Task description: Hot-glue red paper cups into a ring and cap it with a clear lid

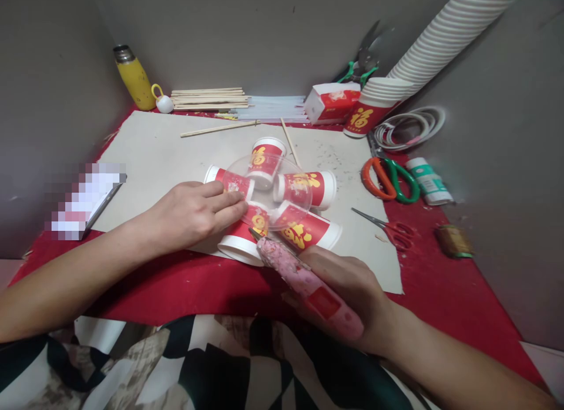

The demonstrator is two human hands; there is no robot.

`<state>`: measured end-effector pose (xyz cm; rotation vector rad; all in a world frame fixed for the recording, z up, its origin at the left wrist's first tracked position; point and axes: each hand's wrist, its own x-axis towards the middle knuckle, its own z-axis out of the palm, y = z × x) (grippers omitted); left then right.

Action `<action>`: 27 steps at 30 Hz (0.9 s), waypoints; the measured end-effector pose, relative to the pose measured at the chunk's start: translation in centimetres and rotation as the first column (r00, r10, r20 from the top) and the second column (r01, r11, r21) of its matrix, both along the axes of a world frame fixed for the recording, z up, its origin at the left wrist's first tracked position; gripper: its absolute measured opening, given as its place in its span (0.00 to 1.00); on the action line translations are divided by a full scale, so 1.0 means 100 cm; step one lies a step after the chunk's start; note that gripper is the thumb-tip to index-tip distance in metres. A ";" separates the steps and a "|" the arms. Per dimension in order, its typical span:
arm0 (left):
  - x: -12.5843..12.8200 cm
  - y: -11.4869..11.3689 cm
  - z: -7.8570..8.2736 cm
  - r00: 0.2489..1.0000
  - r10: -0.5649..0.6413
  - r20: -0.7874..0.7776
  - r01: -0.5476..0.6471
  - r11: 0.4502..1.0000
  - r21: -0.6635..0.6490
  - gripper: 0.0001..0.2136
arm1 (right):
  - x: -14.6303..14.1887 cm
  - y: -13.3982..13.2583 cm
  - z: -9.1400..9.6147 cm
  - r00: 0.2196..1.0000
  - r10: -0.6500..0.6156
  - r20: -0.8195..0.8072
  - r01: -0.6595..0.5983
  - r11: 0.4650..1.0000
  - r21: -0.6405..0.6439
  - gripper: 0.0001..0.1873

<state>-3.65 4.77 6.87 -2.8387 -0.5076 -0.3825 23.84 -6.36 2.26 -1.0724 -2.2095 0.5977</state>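
Note:
Several red-and-white paper cups lie on their sides in a ring, among them a left cup (215, 174), a front cup (238, 245), and a back cup (267, 154). A clear plastic disc (291, 169) rests across their inner ends. My left hand (198, 210) grips the left cup, its fingertips by the disc's edge and the front cup; the thumb is hidden. In my right hand (352, 275) is a pink hot glue gun (304, 281), closed around its handle. The gun's dark nozzle points at the front cup, near the disc's rim; whether it touches is unclear.
Under the cups lies a grey board (150, 151) on red cloth. Orange-and-green scissors (390, 180), small red scissors (392, 231) and a thread spool (456, 241) lie right. A phone (88, 204) is left. Wooden sticks (209, 98) and a leaning cup stack (445, 34) are behind.

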 end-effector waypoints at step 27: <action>0.004 -0.003 0.002 0.999 0.016 0.027 -0.015 0.998 -0.054 0.14 | 0.006 -0.011 0.000 0.995 -0.049 0.081 0.061 0.986 -0.153 0.06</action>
